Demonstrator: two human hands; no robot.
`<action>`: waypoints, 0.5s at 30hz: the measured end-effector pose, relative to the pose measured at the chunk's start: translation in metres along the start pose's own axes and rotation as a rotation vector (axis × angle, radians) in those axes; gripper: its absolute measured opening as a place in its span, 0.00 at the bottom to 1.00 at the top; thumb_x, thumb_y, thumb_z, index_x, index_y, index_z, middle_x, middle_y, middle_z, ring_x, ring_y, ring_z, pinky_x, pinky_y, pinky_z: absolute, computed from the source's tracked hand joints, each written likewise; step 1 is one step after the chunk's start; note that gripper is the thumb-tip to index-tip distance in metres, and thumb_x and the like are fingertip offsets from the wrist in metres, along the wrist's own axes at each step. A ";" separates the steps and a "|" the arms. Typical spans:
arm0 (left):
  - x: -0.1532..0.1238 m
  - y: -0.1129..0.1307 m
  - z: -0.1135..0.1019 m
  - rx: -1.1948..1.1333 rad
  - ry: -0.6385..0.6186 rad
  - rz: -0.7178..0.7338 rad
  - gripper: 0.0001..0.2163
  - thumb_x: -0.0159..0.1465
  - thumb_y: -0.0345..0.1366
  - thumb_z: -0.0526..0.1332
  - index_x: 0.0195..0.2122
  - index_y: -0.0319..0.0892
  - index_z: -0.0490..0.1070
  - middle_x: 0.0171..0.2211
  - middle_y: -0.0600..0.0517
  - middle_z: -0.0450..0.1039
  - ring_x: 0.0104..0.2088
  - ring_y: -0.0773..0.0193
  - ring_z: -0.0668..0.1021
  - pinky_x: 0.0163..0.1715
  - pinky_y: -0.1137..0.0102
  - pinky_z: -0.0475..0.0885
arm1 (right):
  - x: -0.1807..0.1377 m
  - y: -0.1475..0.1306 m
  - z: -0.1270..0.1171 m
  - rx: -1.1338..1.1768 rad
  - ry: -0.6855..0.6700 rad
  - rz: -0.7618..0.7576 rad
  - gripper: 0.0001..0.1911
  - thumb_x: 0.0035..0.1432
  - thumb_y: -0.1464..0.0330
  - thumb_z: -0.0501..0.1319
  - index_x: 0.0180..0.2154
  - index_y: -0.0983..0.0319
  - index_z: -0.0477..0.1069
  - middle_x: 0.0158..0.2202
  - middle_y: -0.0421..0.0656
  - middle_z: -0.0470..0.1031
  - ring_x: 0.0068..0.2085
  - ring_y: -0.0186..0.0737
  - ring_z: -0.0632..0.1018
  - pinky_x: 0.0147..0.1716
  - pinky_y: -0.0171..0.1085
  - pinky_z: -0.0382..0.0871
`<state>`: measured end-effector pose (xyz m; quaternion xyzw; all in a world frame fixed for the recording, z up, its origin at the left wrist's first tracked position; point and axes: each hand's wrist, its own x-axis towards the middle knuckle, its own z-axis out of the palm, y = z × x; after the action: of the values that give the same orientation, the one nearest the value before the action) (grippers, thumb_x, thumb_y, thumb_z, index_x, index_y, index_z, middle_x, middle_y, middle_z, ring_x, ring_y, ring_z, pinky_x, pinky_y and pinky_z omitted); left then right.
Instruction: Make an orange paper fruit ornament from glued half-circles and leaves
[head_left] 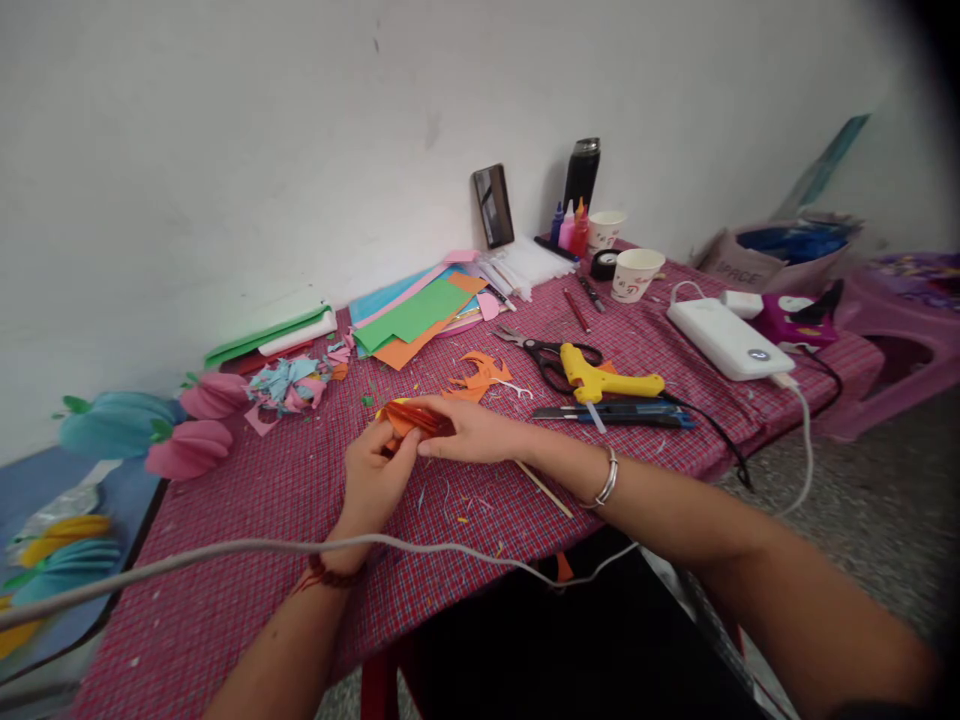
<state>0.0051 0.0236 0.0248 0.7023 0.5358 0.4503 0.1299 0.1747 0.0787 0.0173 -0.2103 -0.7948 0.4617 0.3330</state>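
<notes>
Both hands meet over the red checked tablecloth near the table's middle. My left hand and my right hand pinch a folded orange paper piece between their fingers, pressing its layers together. A silver bangle sits on my right wrist and a red thread on my left. A thin wooden stick lies just under my right forearm. Orange paper offcuts lie just beyond the hands.
Yellow glue gun, black scissors, blue cutter, white power bank, paper cups, coloured paper sheets, pink and blue paper fruits at left. A white cable crosses the near table edge.
</notes>
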 end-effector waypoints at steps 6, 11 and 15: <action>-0.001 0.000 0.001 0.079 0.012 0.059 0.13 0.60 0.33 0.61 0.19 0.42 0.65 0.20 0.57 0.61 0.24 0.67 0.65 0.26 0.71 0.60 | 0.001 -0.006 -0.001 -0.190 0.227 0.049 0.02 0.58 0.70 0.58 0.34 0.62 0.68 0.29 0.39 0.71 0.31 0.35 0.71 0.32 0.36 0.65; -0.002 0.001 0.000 0.099 -0.019 0.083 0.10 0.62 0.34 0.60 0.22 0.43 0.69 0.22 0.56 0.63 0.24 0.66 0.66 0.26 0.70 0.60 | -0.002 -0.007 0.000 -0.263 0.292 0.039 0.04 0.58 0.71 0.58 0.30 0.61 0.66 0.28 0.39 0.69 0.29 0.35 0.70 0.31 0.36 0.64; -0.002 0.002 -0.001 0.095 -0.046 0.073 0.12 0.65 0.34 0.56 0.23 0.42 0.69 0.23 0.55 0.64 0.25 0.65 0.67 0.26 0.70 0.62 | -0.004 -0.012 -0.002 -0.285 0.281 -0.051 0.15 0.58 0.74 0.58 0.48 0.61 0.65 0.44 0.45 0.72 0.43 0.39 0.75 0.41 0.39 0.70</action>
<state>0.0061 0.0205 0.0257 0.7369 0.5275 0.4127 0.0920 0.1787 0.0714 0.0275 -0.2973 -0.8029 0.3021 0.4192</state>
